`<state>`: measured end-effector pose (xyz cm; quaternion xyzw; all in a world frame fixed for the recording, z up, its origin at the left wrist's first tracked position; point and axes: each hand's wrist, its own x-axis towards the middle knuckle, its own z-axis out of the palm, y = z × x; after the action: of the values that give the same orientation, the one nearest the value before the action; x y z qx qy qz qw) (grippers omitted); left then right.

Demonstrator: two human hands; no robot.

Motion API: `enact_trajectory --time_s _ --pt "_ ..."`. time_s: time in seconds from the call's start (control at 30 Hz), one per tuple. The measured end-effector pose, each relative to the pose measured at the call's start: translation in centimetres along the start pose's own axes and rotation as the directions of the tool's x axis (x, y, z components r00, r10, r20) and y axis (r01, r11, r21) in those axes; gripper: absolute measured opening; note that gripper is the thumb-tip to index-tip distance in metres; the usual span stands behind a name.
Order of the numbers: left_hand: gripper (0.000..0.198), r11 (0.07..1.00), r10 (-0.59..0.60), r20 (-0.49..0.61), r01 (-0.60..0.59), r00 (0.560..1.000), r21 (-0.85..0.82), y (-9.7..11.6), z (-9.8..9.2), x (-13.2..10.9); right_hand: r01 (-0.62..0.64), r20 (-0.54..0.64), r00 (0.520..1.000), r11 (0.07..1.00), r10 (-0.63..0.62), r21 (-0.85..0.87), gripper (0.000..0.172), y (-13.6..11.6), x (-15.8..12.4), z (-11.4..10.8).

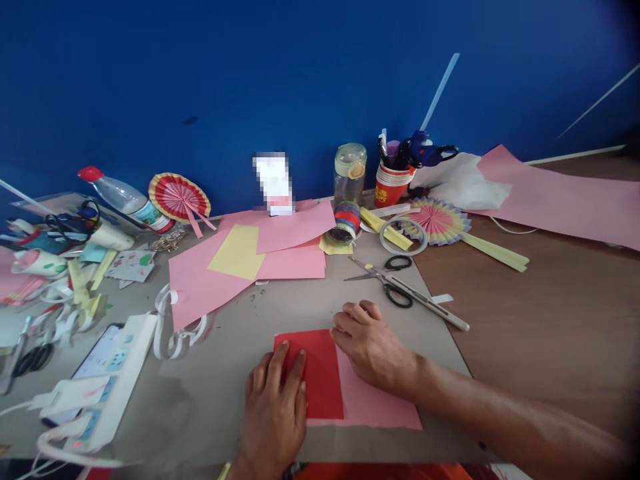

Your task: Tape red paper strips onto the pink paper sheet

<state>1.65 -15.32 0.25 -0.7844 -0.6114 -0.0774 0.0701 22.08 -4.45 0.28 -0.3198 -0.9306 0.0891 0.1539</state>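
Note:
A red sheet of paper (320, 373) lies on a pink sheet (375, 403) near the front edge of a grey mat (260, 313). My left hand (275, 407) rests flat on the red paper's left part, fingers stretched out. My right hand (370, 343) presses on the upper right corner of the red paper, fingers curled down against it. Neither hand lifts anything. Black-handled scissors (395, 283) lie just beyond my right hand.
Pink and yellow sheets (240, 260) lie further back, with tape rolls (345, 223), a jar (350, 170), a red cup of pens (393, 183) and paper fans (180, 197). A power strip (105, 380), phone, bottle (125, 197) and scraps crowd the left. Brown tabletop (550, 313) lies right.

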Motion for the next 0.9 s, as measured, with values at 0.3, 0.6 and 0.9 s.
enact_trajectory --time_s 0.3,0.6,0.9 --pt "0.040 0.998 0.026 0.009 -0.026 1.000 0.053 0.1 -0.5 0.3 -0.003 -0.028 1.000 0.998 0.005 0.066 0.017 0.6 0.2 0.0" --pt "0.035 0.996 0.065 -0.029 -0.063 0.997 0.071 -0.9 0.0 0.8 -0.078 -0.103 0.989 0.968 0.105 0.238 0.022 1.7 0.5 -4.5" --pt "0.024 0.992 0.097 0.060 -0.091 0.994 -0.092 -2.3 -0.7 2.9 -0.383 -0.284 0.828 0.858 0.484 0.343 0.025 8.5 -1.9 -8.2"
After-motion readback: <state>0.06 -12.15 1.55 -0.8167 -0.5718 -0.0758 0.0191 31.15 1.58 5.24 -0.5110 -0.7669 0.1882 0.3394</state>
